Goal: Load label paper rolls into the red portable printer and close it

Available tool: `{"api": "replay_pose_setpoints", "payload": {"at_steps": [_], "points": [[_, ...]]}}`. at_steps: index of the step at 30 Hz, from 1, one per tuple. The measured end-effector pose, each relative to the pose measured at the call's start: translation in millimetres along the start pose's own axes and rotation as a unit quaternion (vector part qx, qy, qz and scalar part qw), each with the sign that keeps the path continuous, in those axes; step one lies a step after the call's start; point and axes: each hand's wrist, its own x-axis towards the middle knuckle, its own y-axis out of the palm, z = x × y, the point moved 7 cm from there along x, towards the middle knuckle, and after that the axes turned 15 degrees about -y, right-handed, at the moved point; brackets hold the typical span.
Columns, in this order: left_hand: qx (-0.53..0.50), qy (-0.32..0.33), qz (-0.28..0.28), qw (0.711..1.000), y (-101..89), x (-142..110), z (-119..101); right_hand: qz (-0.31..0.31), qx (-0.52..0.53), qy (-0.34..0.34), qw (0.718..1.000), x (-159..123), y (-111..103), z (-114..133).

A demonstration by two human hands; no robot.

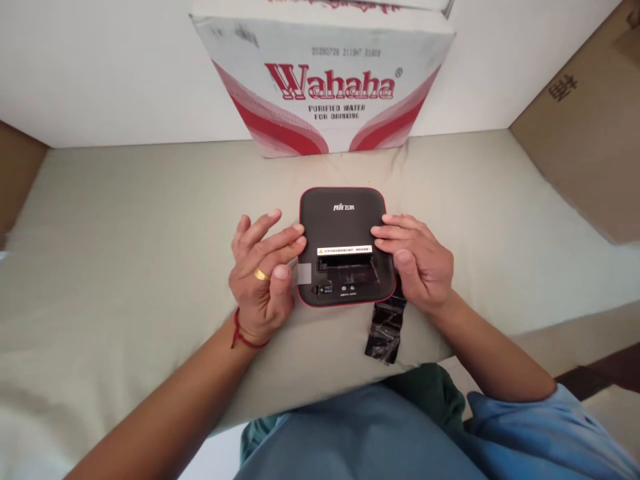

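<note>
A flat black device (343, 227) with rounded corners and a red rim lies on the pale cloth, its kind unclear. On its face are a white logo, a warning label (345, 251) and a dark recess below that. My left hand (265, 267), fingers spread, touches the device's left edge with two fingertips. By its thumb, a small translucent strip (304, 273) sticks out at that edge. My right hand (417, 257) grips the right side, fingertips on the face and thumb beside the edge. A crinkled, shiny black strip (386, 330) lies below the device's lower right corner.
A white and red Wahaha water carton (335, 123) stands behind the device, near the white wall (125, 67). At the right is a large brown cardboard box (585, 133); another brown surface (17, 173) shows at the left. Pale cloth (150, 213) covers the work surface.
</note>
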Motion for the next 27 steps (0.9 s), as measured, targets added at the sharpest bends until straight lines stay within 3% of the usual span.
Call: {"api": "replay_pose_setpoints", "payload": {"at_steps": [6,10,12,15,18,27], "points": [[0.022,0.017,0.019,0.999,0.7,0.9,0.8,-0.004,-0.019,-0.009,1.000,1.2,2.3,3.6],[-0.104,-0.076,0.064,0.990,6.8,2.9,17.2,0.023,-0.040,-0.063,0.997,-0.9,1.9,21.3],[-0.209,-0.161,0.095,0.960,15.4,1.1,29.1,0.041,-0.038,-0.105,0.993,-3.0,3.0,33.4],[-0.347,-0.279,0.167,0.880,34.1,-5.7,41.4,0.065,-0.010,-0.151,0.986,-6.3,7.0,45.5],[-0.392,-0.324,0.219,0.833,43.3,-10.3,44.1,0.069,-0.002,-0.169,0.983,-6.4,8.7,50.4],[-0.367,-0.338,0.225,0.837,42.7,-12.4,45.4,0.049,-0.028,-0.190,0.980,1.8,6.8,59.9]]}}
